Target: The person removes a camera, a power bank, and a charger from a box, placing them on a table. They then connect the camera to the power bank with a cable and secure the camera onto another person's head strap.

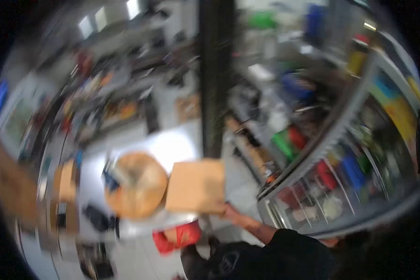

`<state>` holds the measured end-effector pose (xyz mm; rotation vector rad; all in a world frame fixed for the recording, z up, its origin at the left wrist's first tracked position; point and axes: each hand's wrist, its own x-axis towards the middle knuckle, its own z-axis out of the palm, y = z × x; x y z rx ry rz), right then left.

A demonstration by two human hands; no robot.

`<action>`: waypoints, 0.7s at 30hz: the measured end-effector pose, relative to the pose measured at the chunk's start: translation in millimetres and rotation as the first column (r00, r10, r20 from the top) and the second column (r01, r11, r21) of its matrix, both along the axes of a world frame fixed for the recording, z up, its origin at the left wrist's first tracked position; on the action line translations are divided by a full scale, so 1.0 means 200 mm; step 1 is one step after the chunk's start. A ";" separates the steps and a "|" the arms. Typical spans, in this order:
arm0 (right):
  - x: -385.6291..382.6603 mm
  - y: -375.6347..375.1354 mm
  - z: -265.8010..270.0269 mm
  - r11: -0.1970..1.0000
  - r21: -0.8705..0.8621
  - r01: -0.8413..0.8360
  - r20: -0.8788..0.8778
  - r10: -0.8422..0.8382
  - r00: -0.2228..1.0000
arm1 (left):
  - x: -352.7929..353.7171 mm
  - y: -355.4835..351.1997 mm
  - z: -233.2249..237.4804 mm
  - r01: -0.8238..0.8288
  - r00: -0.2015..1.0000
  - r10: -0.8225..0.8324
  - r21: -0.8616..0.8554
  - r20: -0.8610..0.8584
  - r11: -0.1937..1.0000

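Observation:
My right hand [227, 211] is closed on the near right corner of a flat, square cardboard box [194, 185], like a pizza box. Its bare forearm comes out of a black sleeve. Just left of the box, a round wooden board [144, 205] lies on a white table, with a pale, blurred item and a dark blue one on it. Below the box is a red thing [189, 233] with a tan patch, close to my black shirt. Motion blur hides whether my left hand is at that patch, so its fingers cannot be made out.
On the right stands a glass-fronted display fridge [312, 228] with colourful goods inside. A dark post [214, 79] rises behind the table [175, 142]. More cardboard boxes [66, 182] and a black item [98, 218] sit at the left. Shelves with blurred goods are further back.

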<state>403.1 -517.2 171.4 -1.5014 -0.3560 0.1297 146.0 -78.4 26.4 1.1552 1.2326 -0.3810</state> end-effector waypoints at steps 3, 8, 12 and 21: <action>0.09 0.11 0.44 0.945 0.069 0.321 -0.772 -0.153 0.617 | 0.59 -0.09 -0.12 0.314 0.948 -0.315 0.018 0.050 0.949; -0.22 -0.06 0.85 0.933 0.180 0.312 -0.710 -0.096 0.698 | 1.17 -0.34 -0.08 0.609 0.772 -0.618 0.103 0.148 0.786; -0.71 -0.24 1.07 0.876 0.250 0.411 -0.573 -0.209 0.793 | 1.43 -0.54 0.04 0.747 0.608 -0.758 0.155 0.236 0.647; -1.73 -0.25 2.27 0.034 0.364 0.931 0.021 -0.999 0.029 | 1.57 -0.72 0.24 0.911 0.301 -0.904 0.189 0.305 0.367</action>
